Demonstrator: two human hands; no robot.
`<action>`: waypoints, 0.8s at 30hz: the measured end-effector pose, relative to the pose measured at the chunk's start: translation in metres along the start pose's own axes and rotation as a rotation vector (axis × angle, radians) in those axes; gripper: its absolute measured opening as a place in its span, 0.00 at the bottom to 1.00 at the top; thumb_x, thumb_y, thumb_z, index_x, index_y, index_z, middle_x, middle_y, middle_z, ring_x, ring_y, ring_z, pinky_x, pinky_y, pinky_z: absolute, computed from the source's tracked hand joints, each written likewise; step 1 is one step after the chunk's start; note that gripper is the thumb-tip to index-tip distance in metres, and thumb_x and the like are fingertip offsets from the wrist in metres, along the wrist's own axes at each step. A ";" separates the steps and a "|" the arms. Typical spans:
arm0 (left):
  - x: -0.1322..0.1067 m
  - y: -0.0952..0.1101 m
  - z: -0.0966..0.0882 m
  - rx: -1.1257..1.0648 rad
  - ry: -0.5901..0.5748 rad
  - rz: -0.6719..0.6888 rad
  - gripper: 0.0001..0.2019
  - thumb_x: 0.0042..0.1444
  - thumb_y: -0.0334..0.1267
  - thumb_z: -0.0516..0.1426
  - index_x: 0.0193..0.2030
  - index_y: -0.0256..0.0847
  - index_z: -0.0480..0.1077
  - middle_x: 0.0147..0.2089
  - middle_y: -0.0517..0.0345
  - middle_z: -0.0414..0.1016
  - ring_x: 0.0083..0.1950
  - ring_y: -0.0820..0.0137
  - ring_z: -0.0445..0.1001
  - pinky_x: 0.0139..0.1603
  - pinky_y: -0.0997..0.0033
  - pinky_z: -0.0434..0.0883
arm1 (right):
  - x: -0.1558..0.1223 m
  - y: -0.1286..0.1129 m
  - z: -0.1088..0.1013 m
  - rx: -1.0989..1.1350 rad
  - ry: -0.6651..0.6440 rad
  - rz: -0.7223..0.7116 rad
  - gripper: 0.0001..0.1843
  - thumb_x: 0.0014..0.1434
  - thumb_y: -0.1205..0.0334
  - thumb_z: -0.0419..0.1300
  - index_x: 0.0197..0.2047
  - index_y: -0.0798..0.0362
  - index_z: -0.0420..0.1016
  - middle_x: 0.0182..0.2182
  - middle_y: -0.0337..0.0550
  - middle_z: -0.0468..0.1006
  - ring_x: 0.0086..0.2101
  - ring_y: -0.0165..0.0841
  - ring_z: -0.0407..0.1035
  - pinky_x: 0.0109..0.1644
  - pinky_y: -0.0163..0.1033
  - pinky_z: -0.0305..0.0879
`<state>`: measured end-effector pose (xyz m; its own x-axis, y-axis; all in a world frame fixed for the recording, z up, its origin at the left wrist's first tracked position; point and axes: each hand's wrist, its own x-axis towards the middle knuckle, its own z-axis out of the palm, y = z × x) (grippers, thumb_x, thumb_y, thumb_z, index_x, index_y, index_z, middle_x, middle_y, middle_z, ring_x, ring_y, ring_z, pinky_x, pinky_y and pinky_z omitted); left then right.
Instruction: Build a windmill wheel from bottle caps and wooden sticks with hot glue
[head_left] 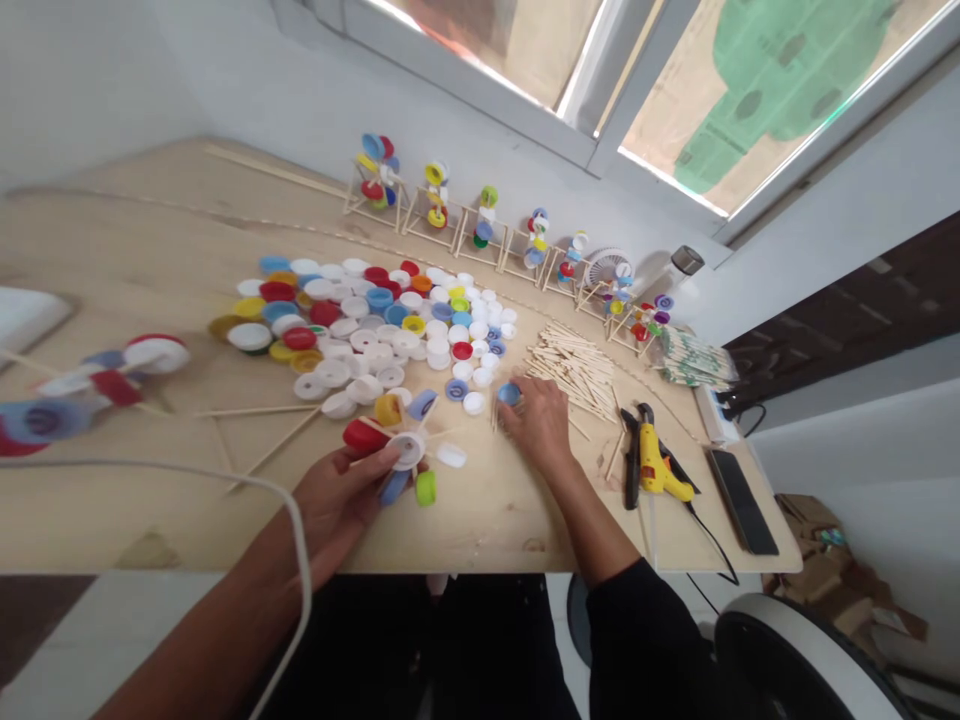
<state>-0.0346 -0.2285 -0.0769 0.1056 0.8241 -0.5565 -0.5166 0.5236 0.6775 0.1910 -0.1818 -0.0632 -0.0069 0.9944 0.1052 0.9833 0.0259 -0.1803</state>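
Note:
My left hand (341, 495) grips a small pinwheel (397, 440) made of bottle caps on sticks, with red, yellow, blue, green and white caps around a white hub. My right hand (536, 420) rests on the wooden table (150, 260) with its fingertips closed on a small blue cap (509, 393). Right of that hand lies a pile of thin wooden sticks (574, 365). A wide spread of loose bottle caps (367, 320) in white, red, blue and yellow lies beyond both hands.
Several finished cap wheels on stick frames (484, 215) stand in a row under the window. A yellow glue gun (656, 465) and a phone (742, 500) lie at the right. Another cap pinwheel (82, 385) lies at the left. A white cable (247, 485) crosses my left arm.

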 end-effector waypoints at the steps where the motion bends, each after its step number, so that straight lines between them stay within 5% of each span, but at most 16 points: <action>1: -0.001 0.001 0.002 -0.002 0.003 -0.011 0.21 0.22 0.43 0.77 0.25 0.35 0.80 0.25 0.52 0.81 0.32 0.66 0.80 0.32 0.75 0.76 | 0.001 0.004 0.000 -0.005 -0.003 0.013 0.15 0.64 0.59 0.60 0.53 0.52 0.76 0.50 0.51 0.80 0.51 0.46 0.67 0.52 0.47 0.58; 7: -0.003 0.007 0.005 0.010 0.021 -0.042 0.19 0.21 0.37 0.76 0.23 0.36 0.78 0.25 0.54 0.80 0.29 0.69 0.78 0.31 0.76 0.75 | 0.003 0.012 0.002 -0.014 -0.016 0.046 0.16 0.64 0.61 0.60 0.54 0.51 0.76 0.50 0.52 0.80 0.51 0.46 0.69 0.52 0.46 0.59; 14: -0.001 0.002 0.002 0.045 0.027 -0.038 0.14 0.29 0.36 0.74 0.24 0.39 0.77 0.26 0.54 0.80 0.34 0.64 0.80 0.34 0.72 0.76 | -0.001 0.006 -0.002 0.079 -0.007 0.003 0.17 0.61 0.62 0.62 0.54 0.50 0.76 0.52 0.51 0.80 0.52 0.46 0.69 0.55 0.48 0.61; 20: -0.003 -0.001 0.004 0.059 0.041 -0.012 0.19 0.22 0.38 0.75 0.26 0.39 0.79 0.28 0.53 0.82 0.33 0.63 0.80 0.37 0.69 0.77 | -0.024 -0.002 -0.018 0.461 0.006 -0.019 0.21 0.58 0.63 0.64 0.55 0.53 0.76 0.48 0.50 0.81 0.49 0.44 0.72 0.56 0.50 0.65; 24: -0.007 -0.004 0.001 0.108 0.038 -0.009 0.20 0.22 0.37 0.76 0.28 0.40 0.80 0.31 0.52 0.84 0.36 0.60 0.82 0.39 0.67 0.77 | -0.045 -0.005 -0.033 0.781 -0.073 -0.020 0.14 0.59 0.57 0.63 0.48 0.50 0.79 0.45 0.46 0.81 0.46 0.40 0.73 0.55 0.48 0.67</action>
<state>-0.0320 -0.2359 -0.0756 0.0768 0.8115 -0.5793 -0.4206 0.5532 0.7191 0.1925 -0.2297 -0.0344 -0.0618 0.9965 0.0557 0.5702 0.0810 -0.8175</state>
